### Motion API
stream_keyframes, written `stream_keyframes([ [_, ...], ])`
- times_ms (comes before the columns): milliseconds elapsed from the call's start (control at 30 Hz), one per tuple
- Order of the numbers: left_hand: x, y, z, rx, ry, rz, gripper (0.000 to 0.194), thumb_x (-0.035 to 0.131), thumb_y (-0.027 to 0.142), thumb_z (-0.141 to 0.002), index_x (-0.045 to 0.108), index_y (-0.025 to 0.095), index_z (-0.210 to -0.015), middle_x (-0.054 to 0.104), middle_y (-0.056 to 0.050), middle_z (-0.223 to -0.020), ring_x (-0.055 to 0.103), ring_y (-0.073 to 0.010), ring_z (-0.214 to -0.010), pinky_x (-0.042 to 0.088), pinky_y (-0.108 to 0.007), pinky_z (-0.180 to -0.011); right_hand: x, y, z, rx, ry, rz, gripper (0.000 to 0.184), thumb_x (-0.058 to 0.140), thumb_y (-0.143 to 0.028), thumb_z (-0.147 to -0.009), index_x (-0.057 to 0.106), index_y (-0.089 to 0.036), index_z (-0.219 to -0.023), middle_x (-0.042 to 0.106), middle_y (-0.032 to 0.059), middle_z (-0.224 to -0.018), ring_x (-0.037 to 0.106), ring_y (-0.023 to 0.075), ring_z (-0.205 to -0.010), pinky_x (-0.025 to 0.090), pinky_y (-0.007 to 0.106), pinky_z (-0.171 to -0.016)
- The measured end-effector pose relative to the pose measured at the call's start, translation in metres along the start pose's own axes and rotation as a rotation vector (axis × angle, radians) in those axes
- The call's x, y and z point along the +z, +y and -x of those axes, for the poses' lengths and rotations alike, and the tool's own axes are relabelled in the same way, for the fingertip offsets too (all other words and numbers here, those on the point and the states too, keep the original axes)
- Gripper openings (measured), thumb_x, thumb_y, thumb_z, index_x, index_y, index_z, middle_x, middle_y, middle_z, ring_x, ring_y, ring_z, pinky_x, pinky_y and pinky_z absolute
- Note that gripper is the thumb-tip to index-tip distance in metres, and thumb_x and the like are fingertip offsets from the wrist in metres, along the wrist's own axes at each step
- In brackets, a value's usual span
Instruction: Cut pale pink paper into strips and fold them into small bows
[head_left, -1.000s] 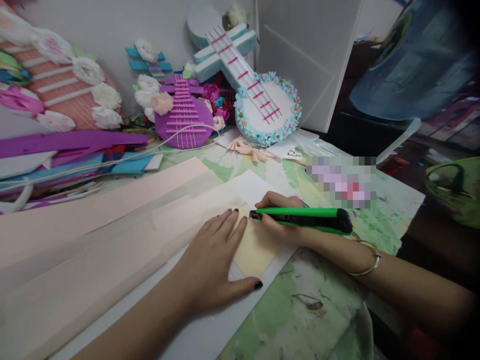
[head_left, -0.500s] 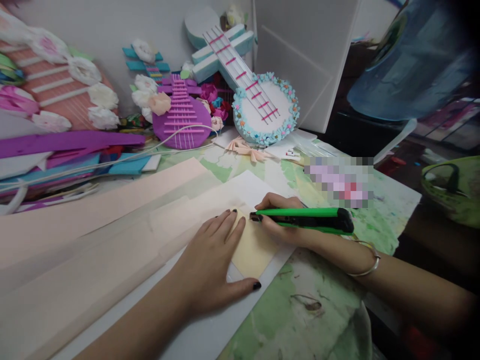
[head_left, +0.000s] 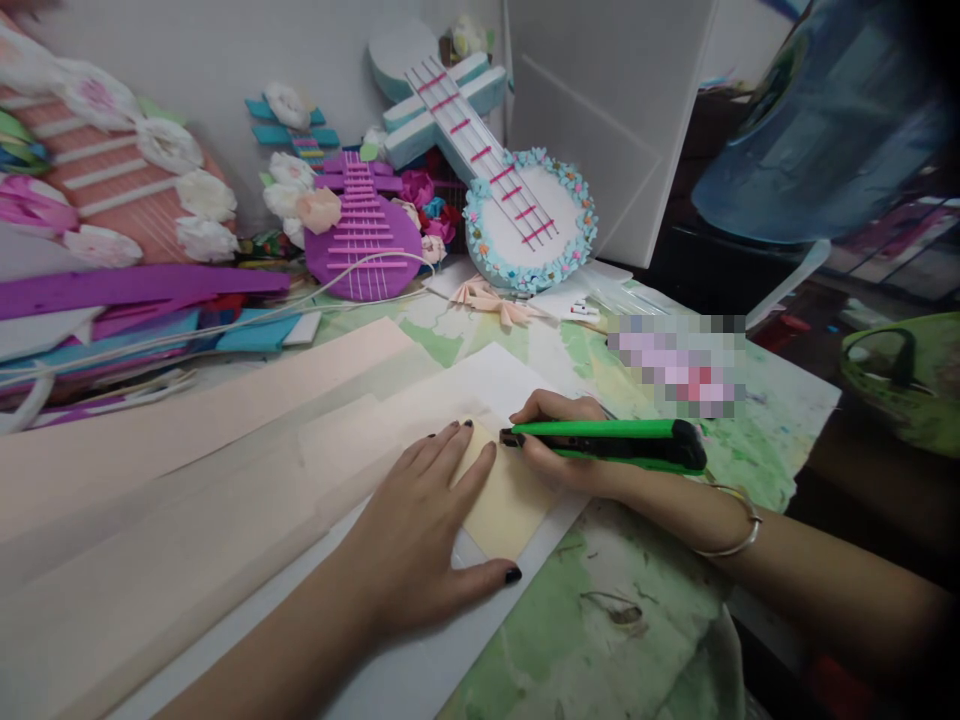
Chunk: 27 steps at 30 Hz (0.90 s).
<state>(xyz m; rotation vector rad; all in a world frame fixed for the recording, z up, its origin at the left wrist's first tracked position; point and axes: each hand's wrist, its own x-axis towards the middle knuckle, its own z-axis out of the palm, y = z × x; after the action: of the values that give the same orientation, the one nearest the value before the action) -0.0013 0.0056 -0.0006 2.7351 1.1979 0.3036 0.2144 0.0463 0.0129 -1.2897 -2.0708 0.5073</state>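
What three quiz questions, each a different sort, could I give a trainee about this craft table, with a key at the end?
1. Multiple choice: What does the right hand hold?
(a) scissors
(b) a green cutter knife
(c) a paintbrush

2. True or false: The left hand is clenched in a fist beside the yellow sheet.

3. Fill the gap: A thin, shiny ____ circles the right wrist.

Key:
1. (b), the green cutter knife.
2. False: the left hand lies open and palm down, its fingers partly over the yellow sheet.
3. bangle
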Motion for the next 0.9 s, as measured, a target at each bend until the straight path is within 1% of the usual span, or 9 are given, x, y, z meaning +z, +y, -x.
stream_keyframes([
  [133,0.0004,-0.0002,0.0000,0.003,0.009,0.003,0.090,0.053,0.069,-0.076,0.033,0.014,-0.145,0.031,-0.021,-0.149,0.026,-0.0387,-0.137,0.028,-0.054,-0.109,0.0006,0.0021,0.0001,-0.048,0.004,-0.012,0.009,0.056,-0.025,-0.073,0.060,-0.020,-0.079,0.061,-0.0039,-0.059,0.048,0.0080,-0.048,0.037,0.020,-0.054],
  [300,0.0007,0.0000,-0.0005,0.004,0.005,-0.011,0.090,0.053,0.068,-0.077,0.032,0.013,-0.145,0.030,-0.022,-0.149,0.026,-0.0387,-0.138,0.028,-0.055,-0.108,0.0002,0.0024,0.0010,-0.023,0.004,-0.025,0.010,0.056,-0.027,-0.073,0.060,-0.020,-0.078,0.061,-0.0035,-0.059,0.049,0.0086,-0.049,0.037,0.021,-0.053],
  [700,-0.0006,-0.0003,0.0001,0.005,0.000,-0.032,0.088,0.051,0.070,-0.077,0.034,0.015,-0.145,0.031,-0.022,-0.149,0.026,-0.0377,-0.137,0.030,-0.055,-0.107,-0.0020,0.0022,0.0014,-0.036,-0.009,-0.025,0.007,0.056,-0.025,-0.073,0.058,-0.021,-0.078,0.060,-0.0043,-0.058,0.047,0.0077,-0.048,0.036,0.020,-0.052],
  [833,0.0002,-0.0007,-0.0002,0.006,0.010,-0.027,0.087,0.053,0.068,-0.077,0.034,0.016,-0.144,0.031,-0.022,-0.148,0.027,-0.0380,-0.137,0.030,-0.056,-0.107,-0.0019,0.0021,0.0019,-0.043,-0.009,-0.022,0.007,0.056,-0.024,-0.072,0.059,-0.021,-0.079,0.061,-0.0046,-0.060,0.048,0.0072,-0.049,0.036,0.019,-0.052],
  [900,0.0003,-0.0008,-0.0002,0.015,0.013,-0.017,0.087,0.054,0.067,-0.077,0.035,0.015,-0.144,0.032,-0.023,-0.148,0.027,-0.0386,-0.137,0.030,-0.056,-0.106,-0.0018,0.0024,0.0023,-0.024,-0.004,-0.016,0.007,0.057,-0.025,-0.072,0.058,-0.021,-0.078,0.061,-0.0044,-0.061,0.049,0.0075,-0.050,0.036,0.019,-0.052],
])
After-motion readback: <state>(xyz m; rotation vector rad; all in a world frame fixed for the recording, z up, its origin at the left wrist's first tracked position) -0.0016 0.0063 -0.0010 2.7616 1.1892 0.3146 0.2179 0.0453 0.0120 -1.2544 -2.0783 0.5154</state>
